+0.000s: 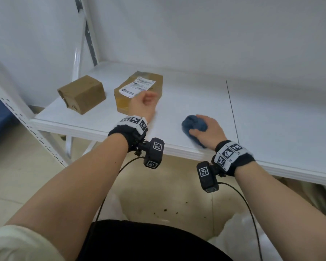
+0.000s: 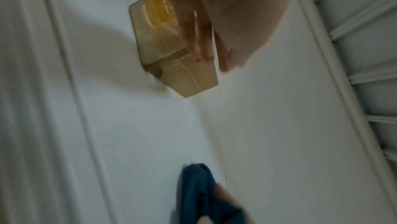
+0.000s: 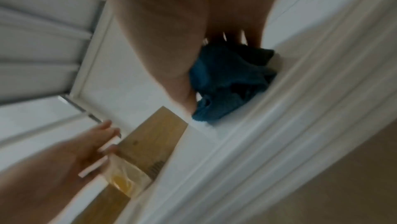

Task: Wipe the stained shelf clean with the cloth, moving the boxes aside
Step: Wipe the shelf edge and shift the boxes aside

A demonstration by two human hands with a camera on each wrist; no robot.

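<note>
On the far left of the white shelf point(image 1: 186, 95) sits a small box point(image 1: 82, 94). It is plain brown and nothing touches it.

Next to it, a little apart, lies a flat box point(image 1: 139, 91) with a white label on top. The left hand point(image 1: 144, 104) is at the near right corner of this box. In the head view the hand is blurry. In the right wrist view the fingers point(image 3: 107, 131) look mostly straight and lie against the box's edge, with the thumb by the taped end. They press on the box but do not wrap round it. In the left wrist view the fingers point(image 2: 198, 40) reach along the box's side, and the box rests flat on the shelf.

Further right, near the front edge of the shelf, is the blue cloth point(image 1: 194, 127). It is all bunched up in a ball. The right hand point(image 1: 208, 133) sits on top of it with fingers curled over and around it, holding it down on the shelf. The cloth is well apart from the flat box, with bare white shelf between them.

A thin dark line point(image 1: 232, 110) runs across the shelf just right of that hand.
</note>
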